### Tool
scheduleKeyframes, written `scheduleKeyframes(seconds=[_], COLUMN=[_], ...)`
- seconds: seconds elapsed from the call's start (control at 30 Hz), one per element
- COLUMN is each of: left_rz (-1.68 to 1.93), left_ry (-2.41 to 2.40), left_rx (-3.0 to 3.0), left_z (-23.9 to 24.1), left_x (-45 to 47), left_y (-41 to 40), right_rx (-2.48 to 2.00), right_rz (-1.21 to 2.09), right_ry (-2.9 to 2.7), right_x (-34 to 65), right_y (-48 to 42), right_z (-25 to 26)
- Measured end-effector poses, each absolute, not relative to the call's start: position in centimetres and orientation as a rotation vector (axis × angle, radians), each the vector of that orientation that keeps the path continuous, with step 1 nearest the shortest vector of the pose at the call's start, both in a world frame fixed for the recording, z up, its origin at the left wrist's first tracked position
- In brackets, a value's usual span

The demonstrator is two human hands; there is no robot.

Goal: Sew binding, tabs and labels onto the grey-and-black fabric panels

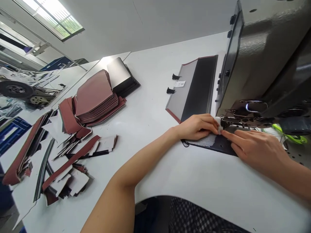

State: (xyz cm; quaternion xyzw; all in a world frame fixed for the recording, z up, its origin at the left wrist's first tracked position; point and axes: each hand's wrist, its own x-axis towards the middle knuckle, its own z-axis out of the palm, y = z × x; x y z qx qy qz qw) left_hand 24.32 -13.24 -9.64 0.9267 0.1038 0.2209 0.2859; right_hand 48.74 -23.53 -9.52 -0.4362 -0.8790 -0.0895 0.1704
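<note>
Pressing one dark panel point(215, 144): left hand point(196, 127), right hand point(252, 149).

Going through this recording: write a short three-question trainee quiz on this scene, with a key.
1. What machine stands beside the right hand?
2. True or false: the left hand touches the stack of reddish-brown panels.
3. What do both hands rest on?
A) a dark panel
B) a white label
C) a wheel

Key:
1. A sewing machine
2. False
3. A
</note>
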Motion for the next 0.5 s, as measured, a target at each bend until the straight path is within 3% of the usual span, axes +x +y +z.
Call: scheduleKeyframes(seconds=[0.5], left_rz=[0.697], left_ry=[0.332], left_rx=[2.487], left_z=[-9.8], left_x=[24.6], left_y=[-12.6], right_rx=[-1.070], right_rz=[-0.254], right_ry=[-2.686], right_x=[49.2], right_y=[-24.9], right_z=[-7.5])
